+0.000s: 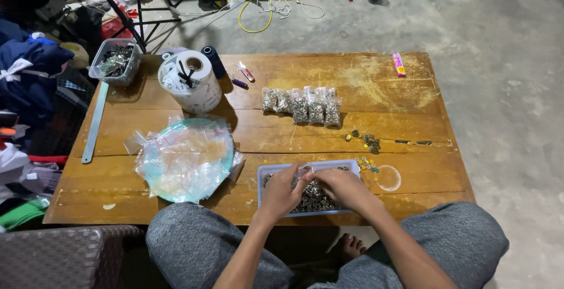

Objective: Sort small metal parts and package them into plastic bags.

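Both hands work over a shallow tray point(267, 174) of small metal parts point(314, 198) at the near edge of the wooden table point(364, 77). Left hand point(282, 190) and right hand point(346, 188) pinch a small clear bag point(305, 171) between their fingertips, just above the parts. A row of filled bags point(301, 105) lies mid-table, well apart. A heap of empty bags point(185, 158) sits left of the tray; loose parts point(369, 142) lie to its right.
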